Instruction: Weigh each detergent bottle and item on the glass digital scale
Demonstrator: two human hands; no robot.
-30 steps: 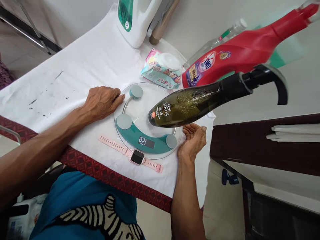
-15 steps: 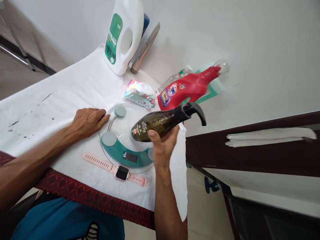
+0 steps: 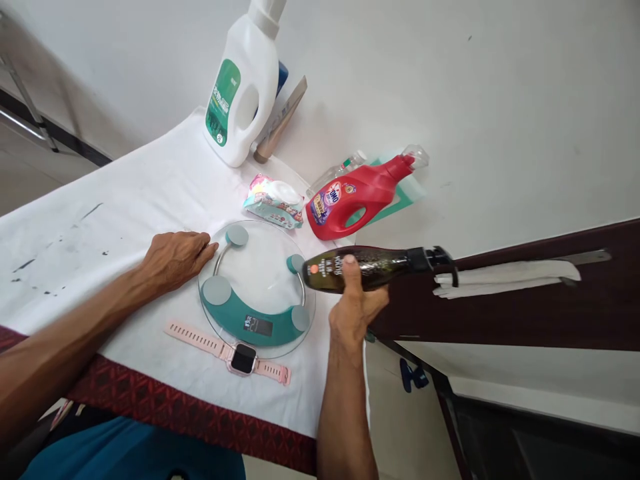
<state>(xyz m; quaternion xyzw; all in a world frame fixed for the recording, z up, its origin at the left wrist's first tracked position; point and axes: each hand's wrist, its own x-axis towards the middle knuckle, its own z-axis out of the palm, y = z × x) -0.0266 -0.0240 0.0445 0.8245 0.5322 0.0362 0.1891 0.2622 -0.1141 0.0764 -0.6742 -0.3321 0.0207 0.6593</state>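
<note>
Lying near-level in the right hand's (image 3: 353, 312) grip, the pump bottle (image 3: 390, 267) juts past the table's (image 3: 135, 200) edge beside the scale (image 3: 225, 315) — a loose hold could drop it — while whether the left hand (image 3: 176, 259) is closed, I cannot tell.

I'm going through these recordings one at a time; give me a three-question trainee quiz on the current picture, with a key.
1. Which hand holds the dark pump bottle?
2. True or false: the pink watch lies closer to the person's body than the glass scale does.
3. Which of these is nearest the left hand? A) the wipes pack; B) the glass scale; C) the white jug.

Key:
1. The right hand.
2. True.
3. B.
</note>
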